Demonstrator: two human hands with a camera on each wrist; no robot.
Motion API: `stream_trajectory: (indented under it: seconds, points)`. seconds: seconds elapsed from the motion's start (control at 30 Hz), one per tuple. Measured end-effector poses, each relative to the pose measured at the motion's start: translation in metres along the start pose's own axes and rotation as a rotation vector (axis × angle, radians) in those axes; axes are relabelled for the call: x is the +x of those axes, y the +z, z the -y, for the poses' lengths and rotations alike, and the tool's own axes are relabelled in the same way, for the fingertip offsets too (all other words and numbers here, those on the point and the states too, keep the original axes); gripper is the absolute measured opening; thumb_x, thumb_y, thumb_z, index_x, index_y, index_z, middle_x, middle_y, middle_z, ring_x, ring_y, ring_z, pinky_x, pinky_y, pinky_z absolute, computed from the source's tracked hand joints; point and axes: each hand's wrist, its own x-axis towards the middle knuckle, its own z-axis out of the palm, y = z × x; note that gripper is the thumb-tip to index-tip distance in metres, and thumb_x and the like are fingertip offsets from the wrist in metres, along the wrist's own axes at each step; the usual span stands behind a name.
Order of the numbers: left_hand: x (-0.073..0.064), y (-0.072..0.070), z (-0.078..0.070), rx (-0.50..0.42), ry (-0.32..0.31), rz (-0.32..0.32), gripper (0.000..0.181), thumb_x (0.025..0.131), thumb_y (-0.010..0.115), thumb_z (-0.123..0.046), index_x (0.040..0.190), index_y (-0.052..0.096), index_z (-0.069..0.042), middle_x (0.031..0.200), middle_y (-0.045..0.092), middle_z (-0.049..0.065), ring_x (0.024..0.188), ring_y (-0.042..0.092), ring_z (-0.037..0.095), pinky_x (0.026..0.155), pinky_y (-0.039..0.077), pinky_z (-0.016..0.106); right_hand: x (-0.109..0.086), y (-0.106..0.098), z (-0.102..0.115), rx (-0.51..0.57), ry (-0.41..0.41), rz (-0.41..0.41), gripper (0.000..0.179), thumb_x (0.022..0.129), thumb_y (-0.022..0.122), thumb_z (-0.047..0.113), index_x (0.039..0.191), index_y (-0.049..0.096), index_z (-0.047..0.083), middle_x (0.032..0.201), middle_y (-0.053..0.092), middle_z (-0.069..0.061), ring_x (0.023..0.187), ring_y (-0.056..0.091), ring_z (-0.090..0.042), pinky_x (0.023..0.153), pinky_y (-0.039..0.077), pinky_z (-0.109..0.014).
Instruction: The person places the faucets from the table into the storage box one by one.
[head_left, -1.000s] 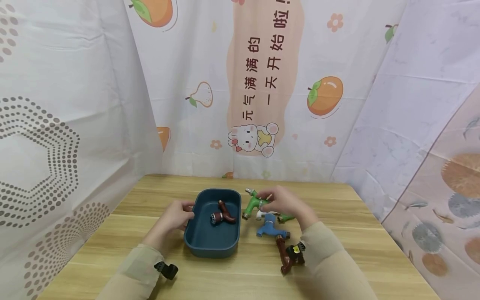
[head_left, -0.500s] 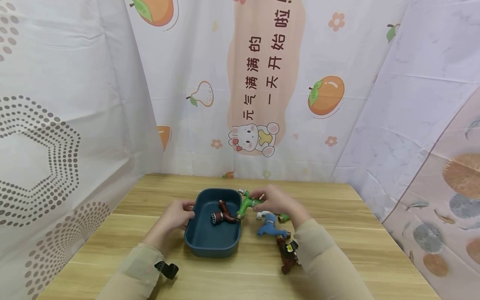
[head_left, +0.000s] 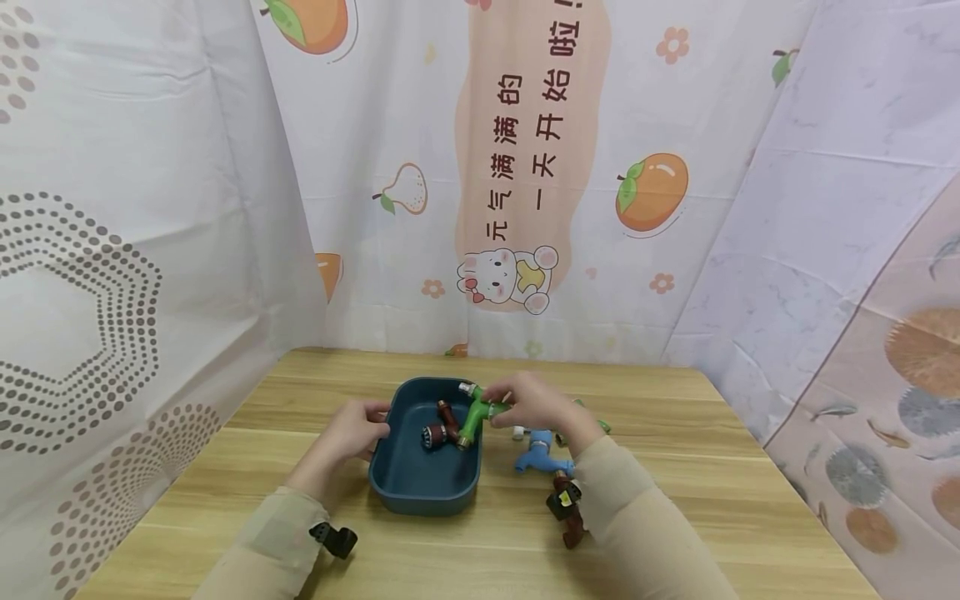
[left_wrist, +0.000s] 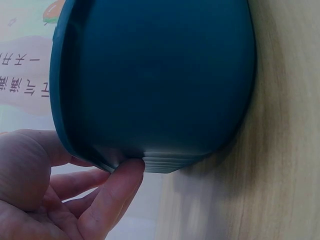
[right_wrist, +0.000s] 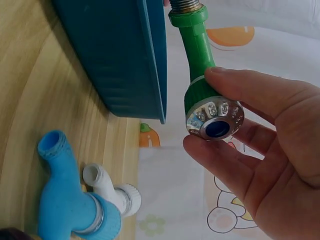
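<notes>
Wooden tabletop (head_left: 450, 558), green tap (head_left: 475, 417) in right hand (head_left: 531, 403), left hand (head_left: 351, 430) well apart

The head view is bright, the curtain (head_left: 390, 83) evenly lit. The left wrist view is dimmer, the basin (left_wrist: 155, 75) dark at upper centre, a soft shadow at lower centre. In the right wrist view, glints spot the chrome cap (right_wrist: 205, 118).
</notes>
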Motion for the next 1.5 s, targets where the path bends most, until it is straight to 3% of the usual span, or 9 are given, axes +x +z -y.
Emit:
stream_trajectory:
  seconds: [0.33,0.7,0.97,1.5]
  points:
    - [0.0,0.0,0.0,0.007,-0.009,0.0,0.049,0.09,0.062,0.001,0.139,0.058,0.005,0.119,0.064,0.025,0.083,0.07,0.026,0.057,0.062,0.041,0.009,0.008,0.008,-0.049,-0.042,0.021,0.03,0.089,0.079,0.014,0.119,0.075,0.016,0.107,0.071,0.01,0.092,0.064,-0.01,0.084,0.056,-0.03]
    - [0.0,0.0,0.0,0.001,-0.004,0.001,0.049,0.09,0.062,0.001,0.139,0.058,0.006,0.117,0.064,0.025,0.084,0.07,0.027,0.057,0.062,0.041,0.018,0.017,0.018,-0.051,-0.028,0.048,0.03,0.088,0.08,0.014,0.118,0.076,0.016,0.107,0.071,0.01,0.098,0.065,-0.022,0.083,0.055,-0.029]
    - [0.0,-0.001,0.001,0.018,0.005,-0.006,0.048,0.091,0.062,0.001,0.138,0.058,0.006,0.115,0.064,0.023,0.081,0.069,0.026,0.056,0.062,0.04,0.023,0.025,0.024,-0.039,-0.037,0.069,0.029,0.088,0.08,0.013,0.117,0.077,0.017,0.106,0.07,0.01,0.089,0.062,-0.011,0.079,0.055,-0.023]
    - [-0.001,-0.001,-0.001,0.003,0.002,-0.001,0.049,0.09,0.063,0.002,0.138,0.058,0.006,0.116,0.064,0.024,0.086,0.068,0.027,0.056,0.062,0.042,0.032,0.041,0.029,-0.13,-0.06,0.1,0.031,0.087,0.082,0.017,0.117,0.076,0.017,0.111,0.07,0.01,0.093,0.062,-0.008,0.086,0.053,-0.023]
